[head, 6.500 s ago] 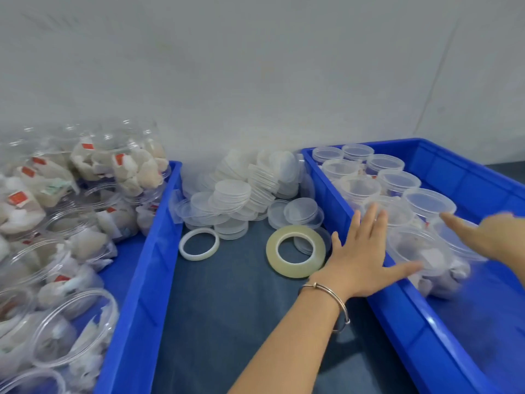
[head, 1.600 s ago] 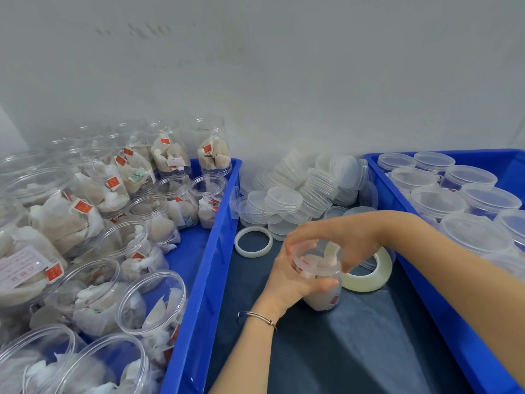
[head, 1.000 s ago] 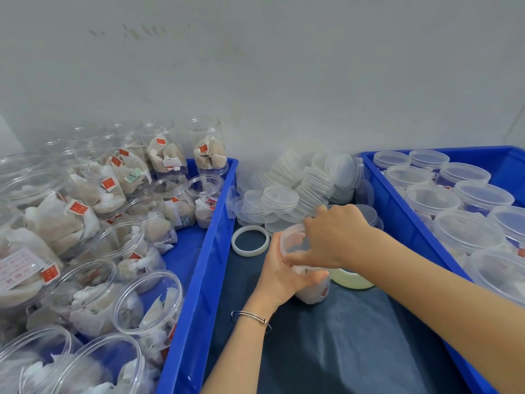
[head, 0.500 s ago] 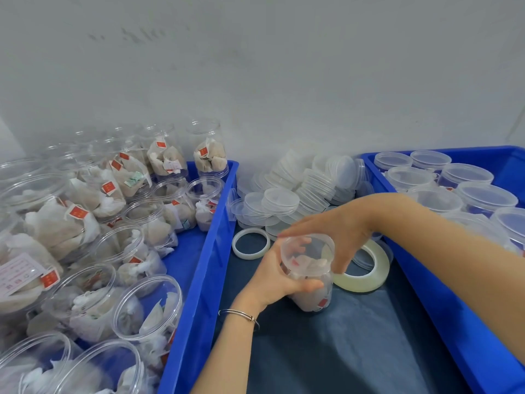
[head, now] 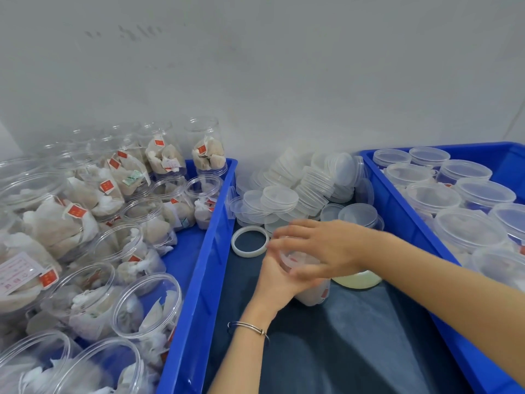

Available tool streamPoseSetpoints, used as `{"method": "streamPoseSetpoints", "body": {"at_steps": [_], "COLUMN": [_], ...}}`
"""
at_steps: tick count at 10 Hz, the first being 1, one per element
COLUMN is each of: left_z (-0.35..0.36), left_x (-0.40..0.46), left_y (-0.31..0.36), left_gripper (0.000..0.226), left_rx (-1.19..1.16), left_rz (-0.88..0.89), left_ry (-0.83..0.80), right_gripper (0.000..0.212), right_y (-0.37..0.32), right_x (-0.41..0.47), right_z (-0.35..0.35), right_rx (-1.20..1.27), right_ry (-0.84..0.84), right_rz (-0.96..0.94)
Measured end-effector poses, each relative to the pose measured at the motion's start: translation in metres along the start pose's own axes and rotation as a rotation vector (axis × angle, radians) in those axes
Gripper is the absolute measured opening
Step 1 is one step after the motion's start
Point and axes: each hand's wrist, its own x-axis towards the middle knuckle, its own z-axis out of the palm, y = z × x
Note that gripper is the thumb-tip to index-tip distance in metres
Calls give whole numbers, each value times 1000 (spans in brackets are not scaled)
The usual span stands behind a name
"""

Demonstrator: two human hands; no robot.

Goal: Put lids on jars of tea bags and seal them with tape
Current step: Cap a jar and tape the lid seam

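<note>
A clear jar of tea bags [head: 312,291] stands on the dark table between two blue bins. My left hand [head: 279,275] grips its side from the left. My right hand [head: 321,247] lies over its top, fingers spread and curled round the clear lid [head: 295,258], which is mostly hidden under the palm. A roll of yellowish tape [head: 358,280] lies just right of the jar, partly behind my right wrist. A smaller white tape ring [head: 250,241] lies to the left.
The left blue bin [head: 199,280] holds several open jars of tea bags. The right blue bin [head: 397,206] holds several lidded jars. A heap of loose clear lids [head: 287,194] is piled against the wall behind my hands.
My right hand has turned on the jar top, its fingers now pointing left over the lid. The jar stays in my left hand on the table.
</note>
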Motion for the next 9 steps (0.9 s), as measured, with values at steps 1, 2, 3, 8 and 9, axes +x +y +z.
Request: {"method": "streamPoseSetpoints", "body": {"at_steps": [1,2,3,8,9], "left_z": [-1,15,11,-1,-1], "left_x": [-3,3,0,-19,-22], "left_y": [16,11,3,-5,6], "left_gripper": [20,37,74,126,106], "left_rx": [26,246,60,-51,-208], "left_rz": [-10,252,134,92,77], "left_ry": [172,303,269,96,147], "right_gripper": [52,46,54,48,41], "right_y": [-36,-61,-39,11,8], "right_x": [13,30,30,-40,-51], "right_z": [29,32,23,102,115], "right_rx": [-209,-150,-1,395,254], "right_ry": [292,216,296,-20,3], "right_rz": [369,562,555,733,683]}}
